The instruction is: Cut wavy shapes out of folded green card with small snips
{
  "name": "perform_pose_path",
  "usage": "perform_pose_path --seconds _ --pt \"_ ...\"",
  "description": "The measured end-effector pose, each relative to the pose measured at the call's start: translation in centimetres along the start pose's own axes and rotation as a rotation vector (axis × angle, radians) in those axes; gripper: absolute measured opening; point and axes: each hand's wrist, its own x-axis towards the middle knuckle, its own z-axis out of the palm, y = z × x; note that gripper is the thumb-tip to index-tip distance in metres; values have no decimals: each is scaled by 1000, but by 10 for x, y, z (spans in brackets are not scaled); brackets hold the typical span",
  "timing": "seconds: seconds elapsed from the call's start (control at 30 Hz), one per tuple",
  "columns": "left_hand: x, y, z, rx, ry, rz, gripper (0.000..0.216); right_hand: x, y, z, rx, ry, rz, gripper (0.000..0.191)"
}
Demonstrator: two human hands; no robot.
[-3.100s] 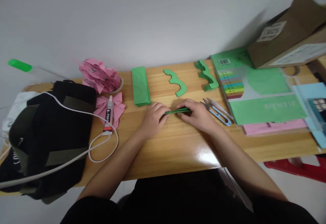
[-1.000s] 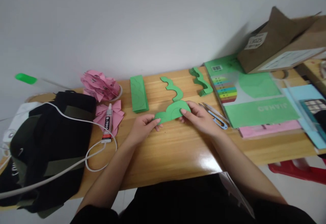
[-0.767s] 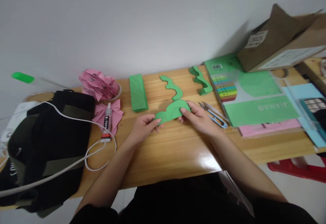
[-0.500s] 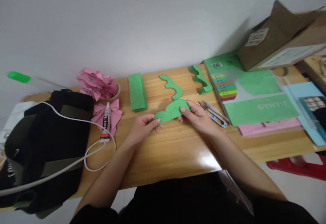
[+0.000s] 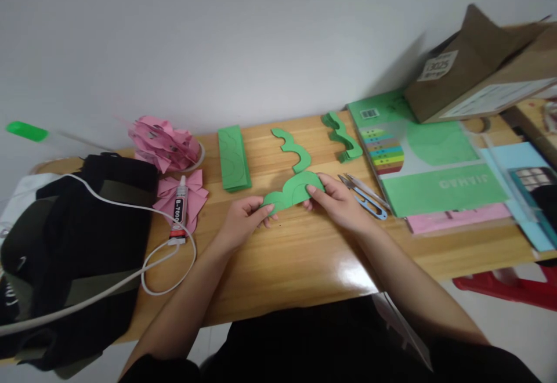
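Between my hands, just above the table, is a green paper cutout [image 5: 292, 190] with a scalloped edge and curved lines drawn on it. My left hand [image 5: 248, 215] pinches its left end between thumb and fingers. At the right end my right hand [image 5: 333, 197] grips it, the thumb lying on top. Beyond it lies a wavy green paper strip [image 5: 300, 155]. A folded green paper [image 5: 232, 159] with drawn curves is to the left, and a stack of wavy green strips [image 5: 342, 137] to the right. Blue thread snips [image 5: 368, 200] lie beside my right hand.
On the left are a pink paper flower ball [image 5: 163, 145], a glue tube [image 5: 178, 212] on pink folded paper, a white cable [image 5: 145, 267] and a black bag [image 5: 96, 244]. A green paper pack [image 5: 444, 185] and a cardboard box [image 5: 474, 75] sit on the right.
Both hands keep their hold on the green cutout, which has hardly moved. The view has shifted very slightly.
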Motion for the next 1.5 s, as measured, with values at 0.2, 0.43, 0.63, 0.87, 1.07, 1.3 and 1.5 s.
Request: perform_pose_path --seconds 0.2,0.43,0.63,0.87,1.07,1.3,1.5 --pt "-2 2 1 -49 -17 -8 22 1 -2 -1 11 7 2 39" --pt "-5 4 9 -228 -85 -68 28 -2 -6 2 26 -48 2 37" --pt "-7 8 13 -255 -207 -79 32 -4 -7 8 12 -90 1 38" --pt "-7 9 11 -231 -225 -68 33 -6 -11 7 2 -92 5 37" --pt "-8 9 13 -220 -172 -73 29 -6 -12 8 39 -75 21 37" --pt "-8 8 14 -221 -98 12 25 -6 -13 7 64 -46 37 34" --pt "-9 9 14 -186 -64 58 25 -6 -13 6 53 -42 60 35"
